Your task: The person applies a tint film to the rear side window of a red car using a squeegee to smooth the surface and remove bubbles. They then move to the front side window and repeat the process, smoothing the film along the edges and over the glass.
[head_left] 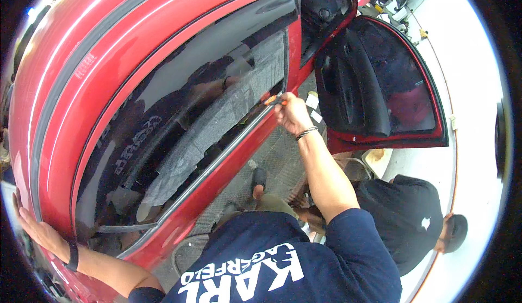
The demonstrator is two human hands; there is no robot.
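Observation:
A red car's side window (228, 104) has dark glass, with a greyish strip showing across its lower part. My right hand (293, 114) is closed around a small orange-and-black tool (275, 101), too small to name exactly. The tool is at the window's lower edge, near the front corner, by the trim strip (215, 161). My left hand (44, 233) lies open on the red bodywork (57, 194) at the far left, fingers stretched out. A dark band circles the left wrist, and thin bracelets circle the right.
Ahead to the right, another car door (380, 85) hangs open, its black inner panel showing. A person in a black shirt (399, 216) and dark cap bends low at my right. Beyond is a white wall (476, 85); patterned floor (277, 161) lies below.

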